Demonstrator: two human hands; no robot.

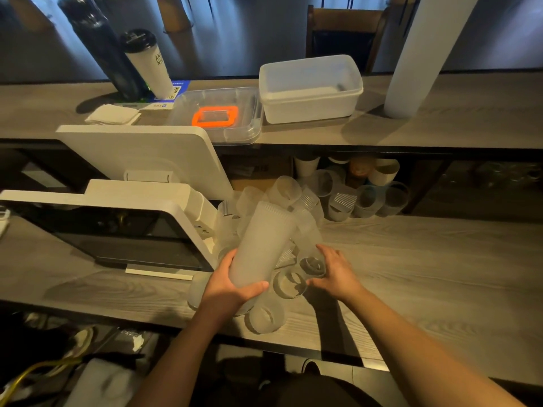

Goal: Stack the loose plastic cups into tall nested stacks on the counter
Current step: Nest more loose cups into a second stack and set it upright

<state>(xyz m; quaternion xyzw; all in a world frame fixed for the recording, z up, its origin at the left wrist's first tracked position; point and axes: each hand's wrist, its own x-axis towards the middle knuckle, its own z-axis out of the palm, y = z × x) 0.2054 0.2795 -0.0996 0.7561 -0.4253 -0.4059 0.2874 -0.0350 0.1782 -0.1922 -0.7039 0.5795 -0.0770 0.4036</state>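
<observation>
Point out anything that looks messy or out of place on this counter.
Loose cups lie tipped on their sides in a heap on the counter, mouths facing every way. The left hand holds a tall nested stack tilted over them; the right hand touches one loose cup.

Counts around the held stack

One tall nested stack of frosted cups sits in the left hand's grip. Loose cups just right of and below that grip: about four show clearly, more behind are too jumbled to count. Past the grip, up on the shelf: one white tub, one clear lid, two bottles.
</observation>
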